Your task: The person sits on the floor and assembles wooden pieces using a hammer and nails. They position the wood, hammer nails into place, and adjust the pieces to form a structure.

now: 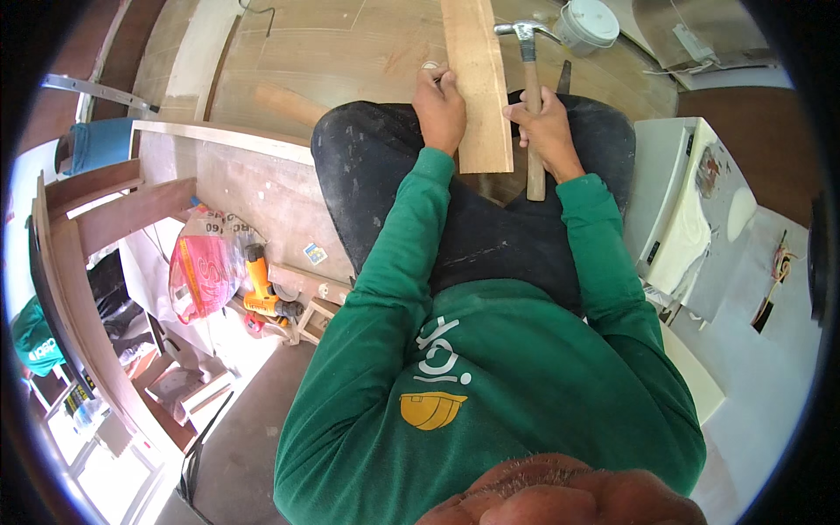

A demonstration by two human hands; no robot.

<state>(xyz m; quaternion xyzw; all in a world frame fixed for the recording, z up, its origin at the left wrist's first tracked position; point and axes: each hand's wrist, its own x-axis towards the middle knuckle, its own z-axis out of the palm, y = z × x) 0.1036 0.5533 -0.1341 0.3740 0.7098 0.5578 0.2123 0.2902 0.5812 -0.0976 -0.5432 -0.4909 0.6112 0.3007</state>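
Observation:
A pale wooden board (479,96) extends away from me, its near end above my lap between my knees. My left hand (440,109) is at the board's left edge with its fingers curled closed. A small, pale round thing shows at its fingertips, too small to name. In my right hand (546,131), wrapped around the wooden handle, is a claw hammer (530,74). Its metal head points away from me, to the right of the board, and the handle's butt sticks out toward me. My right thumb reaches close to the board's right edge.
A white bucket (588,26) stands beyond the hammer head. On my right is a white cabinet (669,206). An orange drill (260,280) and a pink bag (206,271) are to my left, near wooden frames (136,214). Someone's green sleeve (39,337) shows at far left.

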